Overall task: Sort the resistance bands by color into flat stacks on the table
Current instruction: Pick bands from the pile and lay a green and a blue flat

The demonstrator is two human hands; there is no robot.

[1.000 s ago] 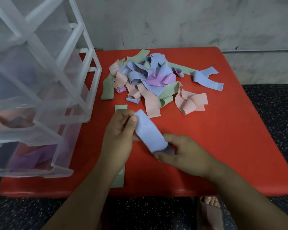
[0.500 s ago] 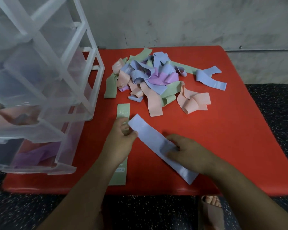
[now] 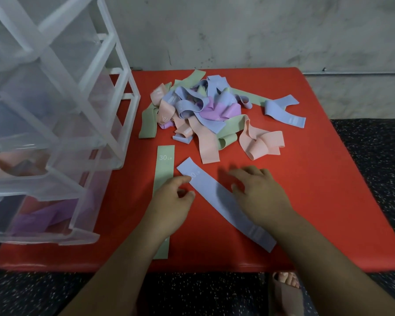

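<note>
A blue band [image 3: 214, 198] lies flat and diagonal on the red table [image 3: 317, 197], near its front. My left hand [image 3: 171, 204] sits at the band's upper left end, its forefinger tip touching the edge, the other fingers loosely curled. My right hand [image 3: 259, 195] rests over the band's middle with fingers spread. A green band [image 3: 165, 165] marked 30 lies flat and straight just left of it, partly under my left hand. A tangled pile of bands [image 3: 198, 110] in blue, peach, green and purple sits further back.
A clear plastic drawer unit [image 3: 55, 115] stands on the table's left side, with bands inside its drawers. A loose blue band [image 3: 283, 112] and a looped peach band [image 3: 262, 142] lie right of the pile. A sandalled foot [image 3: 285, 290] shows below the table's front edge.
The blue band, held up folded between both hands a second ago, has been spread out and laid flat on the table. My left hand has let go of its end.
</note>
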